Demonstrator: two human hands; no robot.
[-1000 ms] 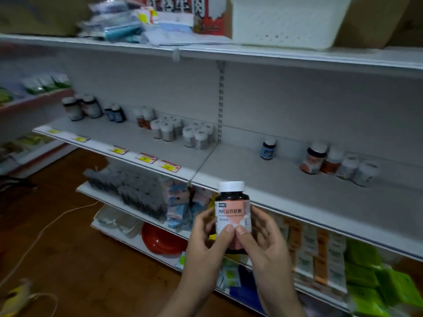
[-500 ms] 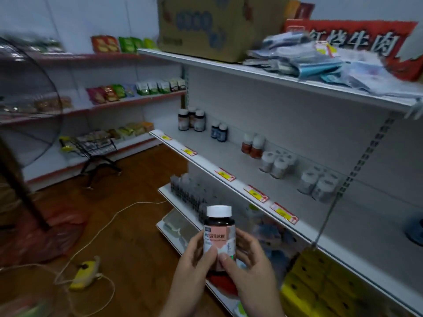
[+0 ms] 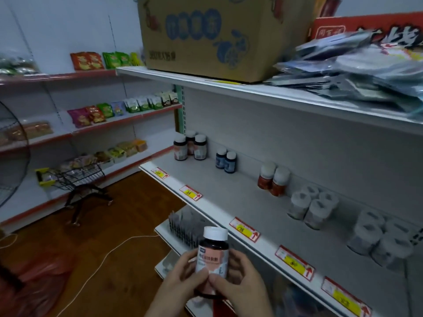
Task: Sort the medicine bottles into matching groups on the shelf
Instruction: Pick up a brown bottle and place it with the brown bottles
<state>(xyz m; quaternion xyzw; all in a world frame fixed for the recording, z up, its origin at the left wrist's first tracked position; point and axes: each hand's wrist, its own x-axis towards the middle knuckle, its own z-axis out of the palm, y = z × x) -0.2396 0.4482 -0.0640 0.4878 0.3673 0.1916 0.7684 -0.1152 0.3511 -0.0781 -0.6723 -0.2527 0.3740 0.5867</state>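
Note:
I hold a dark medicine bottle [image 3: 213, 255] with a white cap and a pink-and-white label upright in front of the shelf [image 3: 231, 193], low in the view. My left hand [image 3: 180, 284] and my right hand [image 3: 240, 282] both grip its lower half. At the shelf's far left end stand three matching pink-label bottles [image 3: 190, 147]. Then come two blue-label bottles [image 3: 226, 160], two red bottles [image 3: 273, 179] and two clusters of white bottles [image 3: 311, 207], the nearer cluster [image 3: 380, 239] further right.
A cardboard box [image 3: 210, 35] and a pile of plastic packets [image 3: 357, 72] lie on the top shelf. A small shopping cart [image 3: 75, 177] stands on the wooden floor at left, in front of snack shelves [image 3: 91, 120]. A white cable [image 3: 109, 252] crosses the floor.
My view has swung left along the shelf, from its right section to its left end. The bottle stays in both hands, lower in the view now.

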